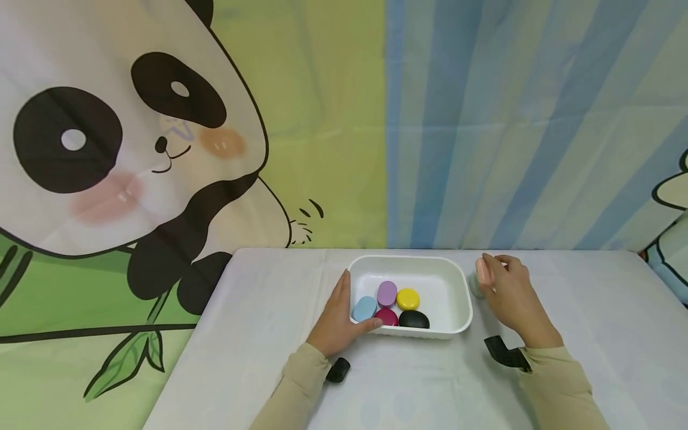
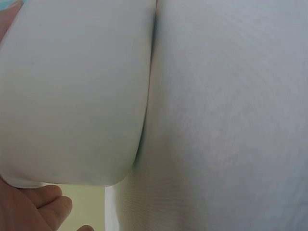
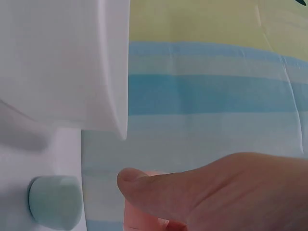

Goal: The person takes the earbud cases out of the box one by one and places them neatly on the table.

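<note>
A white tray stands on the table with several smooth, rounded pieces in its left half: a light blue piece, a purple piece, a yellow piece, a magenta piece and a black piece. At the tray's near left corner my left hand grips it, fingers along the left side and thumb over the near rim. My right hand pinches a peach-pink piece just right of the tray. Below it, a pale green piece stands on the table.
A white cloth covers the table. Behind its far edge hangs a printed curtain with a panda and blue stripes. Black straps, one a dark strap end, show at both wrists.
</note>
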Tool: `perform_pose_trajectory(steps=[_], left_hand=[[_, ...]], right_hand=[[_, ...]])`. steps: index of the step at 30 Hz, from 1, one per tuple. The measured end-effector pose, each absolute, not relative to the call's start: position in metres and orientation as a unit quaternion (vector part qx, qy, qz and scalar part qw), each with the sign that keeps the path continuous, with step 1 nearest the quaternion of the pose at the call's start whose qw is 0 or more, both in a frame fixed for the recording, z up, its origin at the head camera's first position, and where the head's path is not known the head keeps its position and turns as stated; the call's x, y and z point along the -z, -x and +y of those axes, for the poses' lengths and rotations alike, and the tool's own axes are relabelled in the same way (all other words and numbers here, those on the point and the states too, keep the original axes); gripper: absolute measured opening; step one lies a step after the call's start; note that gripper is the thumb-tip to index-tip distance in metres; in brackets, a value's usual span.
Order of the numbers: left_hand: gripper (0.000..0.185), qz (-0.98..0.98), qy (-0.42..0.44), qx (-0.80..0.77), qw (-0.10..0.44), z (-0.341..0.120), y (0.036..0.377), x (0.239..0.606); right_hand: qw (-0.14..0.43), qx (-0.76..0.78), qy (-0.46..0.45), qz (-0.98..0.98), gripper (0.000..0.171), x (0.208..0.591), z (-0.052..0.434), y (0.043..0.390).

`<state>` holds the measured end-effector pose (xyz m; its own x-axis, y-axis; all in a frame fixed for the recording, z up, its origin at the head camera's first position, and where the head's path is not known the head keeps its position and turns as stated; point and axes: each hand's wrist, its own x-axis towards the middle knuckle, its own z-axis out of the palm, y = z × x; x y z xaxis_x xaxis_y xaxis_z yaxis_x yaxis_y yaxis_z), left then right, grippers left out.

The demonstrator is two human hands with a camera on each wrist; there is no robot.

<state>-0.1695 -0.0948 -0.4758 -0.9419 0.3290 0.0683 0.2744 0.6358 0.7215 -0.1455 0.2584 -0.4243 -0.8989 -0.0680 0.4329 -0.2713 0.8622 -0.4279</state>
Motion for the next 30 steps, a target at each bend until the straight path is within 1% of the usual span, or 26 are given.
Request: perform_pose_trajectory(steps=[3, 6, 9, 17, 24, 26, 30], left_hand=[[0.125, 0.903, -0.169, -0.395, 0.030, -0.096, 0.168, 0.478], [0.125, 0.902, -0.168, -0.398, 0.030, -0.097, 0.167, 0.479], [0.125, 0.902, -0.165, -0.398, 0.035, -0.097, 0.166, 0.480], [0.125, 0.904, -0.169, -0.392, 0.027, -0.098, 0.168, 0.483], [0.126, 0.901, -0.173, -0.396, 0.025, -0.097, 0.168, 0.483], [0.126, 0.901, -0.174, -0.397, 0.026, -0.097, 0.168, 0.482], [0.126, 0.901, -0.175, -0.397, 0.025, -0.096, 0.169, 0.481]], right_hand=[[0.200, -0.247, -0.084, -0.944, 0.044, 0.427, 0.263, 0.145], [0.176, -0.253, -0.063, -0.949, 0.040, 0.429, 0.269, 0.145], [0.150, -0.255, -0.041, -0.954, 0.041, 0.432, 0.274, 0.145], [0.157, -0.229, -0.038, -0.960, 0.037, 0.448, 0.289, 0.150], [0.133, -0.223, -0.034, -0.965, 0.037, 0.462, 0.296, 0.156], [0.124, -0.218, -0.034, -0.967, 0.039, 0.464, 0.298, 0.157], [0.100, -0.212, -0.027, -0.972, 0.050, 0.467, 0.300, 0.159]])
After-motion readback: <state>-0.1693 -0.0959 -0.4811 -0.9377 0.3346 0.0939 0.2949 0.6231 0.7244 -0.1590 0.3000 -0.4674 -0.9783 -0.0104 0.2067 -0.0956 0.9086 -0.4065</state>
